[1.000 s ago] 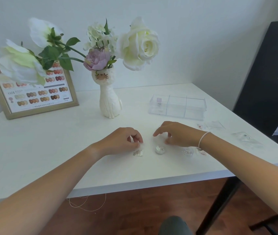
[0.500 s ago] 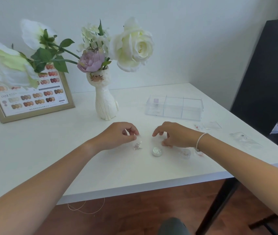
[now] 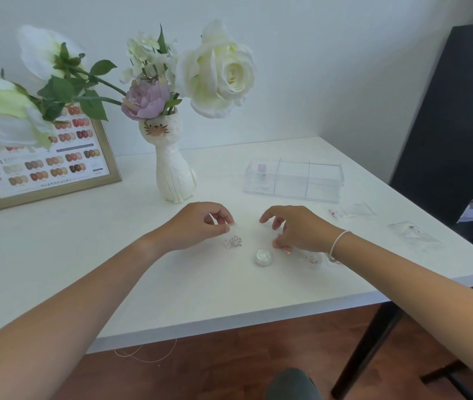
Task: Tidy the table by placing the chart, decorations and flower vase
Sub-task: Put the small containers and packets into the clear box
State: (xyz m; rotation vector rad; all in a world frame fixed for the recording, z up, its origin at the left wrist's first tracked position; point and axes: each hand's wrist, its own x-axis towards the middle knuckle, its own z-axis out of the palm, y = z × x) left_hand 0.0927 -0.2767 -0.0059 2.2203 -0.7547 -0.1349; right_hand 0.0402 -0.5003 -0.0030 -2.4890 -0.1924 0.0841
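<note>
Clear sachet [image 3: 233, 241] of beads pinched in left hand [image 3: 200, 226] | right hand [image 3: 298, 229] fingers clamp pink sachet [image 3: 287, 249] | chart [image 3: 45, 157], vase [image 3: 173, 171] upright at rear — organiser [image 3: 294, 180] nearly empty; sorting barely begun.

chart [image 3: 45, 157] – gold-framed nail colour card, propped upright at table's back left | flower vase [image 3: 172, 168] – white cat-shaped, upright beside chart, holding white and lilac blooms | decorations – clear packet of silver bits [image 3: 233, 241], round glitter pot [image 3: 263, 256], near front centre
</note>
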